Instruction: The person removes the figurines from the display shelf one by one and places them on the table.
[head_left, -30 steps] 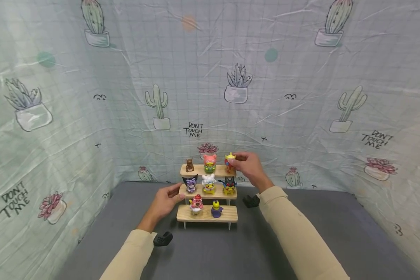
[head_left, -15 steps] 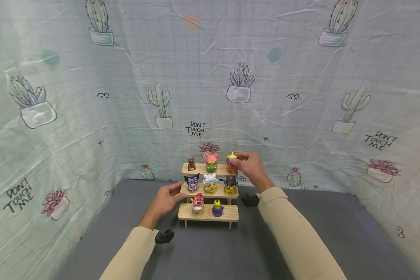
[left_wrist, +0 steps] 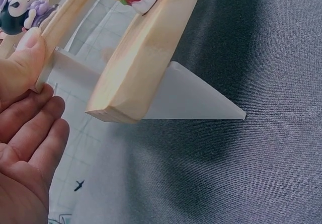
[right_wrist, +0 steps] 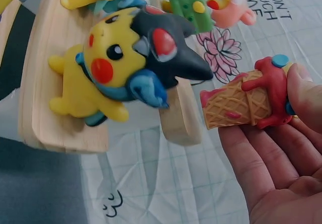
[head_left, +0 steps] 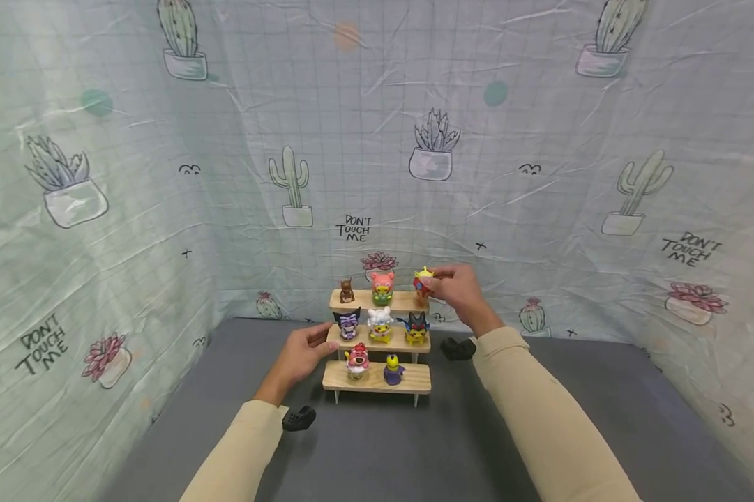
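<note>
My left hand [head_left: 300,357] holds the three-tiered pale wooden stand [head_left: 416,377] by its middle board [head_left: 363,344]. At the right end of its top board [head_left: 401,300], my right hand [right_wrist: 284,166] pinches, upright, a small red-and-yellow figure with tan waffle-cone base [right_wrist: 249,97].

Cone-shaped fig. [right_wrist: 239,103]: smooth, moulded, plastic-lookg., waffle relief, satin sheen. Dark-hooded fig. [right_wrist: 108,65]: same, smooth, semi-gloss. Stand shelves [left_wrist: 151,53]: pale wood, grain visible, matt. Shelf legs [left_wrist: 193,98]: smooth, whitish, plastic-lookg. Tabletop cover [left_wrist: 282,108]: ribbed woven cloth, matt. Backdrop [head_left: 351,118]: thin creased sheet w/ slight plastic-like sheen. Sleeves [head_left: 546,411]: matt cloth.
</note>
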`<act>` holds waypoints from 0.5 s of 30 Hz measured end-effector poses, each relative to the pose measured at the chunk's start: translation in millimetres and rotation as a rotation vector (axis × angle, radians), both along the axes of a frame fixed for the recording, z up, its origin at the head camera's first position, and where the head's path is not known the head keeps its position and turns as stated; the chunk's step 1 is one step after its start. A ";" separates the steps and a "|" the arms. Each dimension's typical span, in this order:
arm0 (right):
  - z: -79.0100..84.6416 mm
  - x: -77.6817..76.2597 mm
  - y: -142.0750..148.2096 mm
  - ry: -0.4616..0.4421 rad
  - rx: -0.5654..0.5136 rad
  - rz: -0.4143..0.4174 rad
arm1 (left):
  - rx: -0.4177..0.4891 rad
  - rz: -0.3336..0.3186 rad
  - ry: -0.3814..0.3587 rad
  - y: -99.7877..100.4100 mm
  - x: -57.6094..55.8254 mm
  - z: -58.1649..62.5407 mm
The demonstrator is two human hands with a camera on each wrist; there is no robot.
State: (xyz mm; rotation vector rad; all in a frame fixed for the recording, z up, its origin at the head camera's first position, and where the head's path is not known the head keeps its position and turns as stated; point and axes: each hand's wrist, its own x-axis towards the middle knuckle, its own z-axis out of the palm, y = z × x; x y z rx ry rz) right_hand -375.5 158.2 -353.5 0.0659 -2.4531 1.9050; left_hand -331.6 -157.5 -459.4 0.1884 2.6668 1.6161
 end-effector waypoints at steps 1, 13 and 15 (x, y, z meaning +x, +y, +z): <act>1.1 0.4 1.2 -0.003 0.001 -0.001 | 0.003 0.001 -0.002 0.1 0.0 0.1; -1.3 3.2 22.6 0.021 0.035 0.016 | -0.023 0.008 0.018 0.0 -0.6 -1.0; -2.2 4.1 27.2 0.016 0.032 0.024 | -0.025 0.004 0.022 0.2 -0.4 -0.9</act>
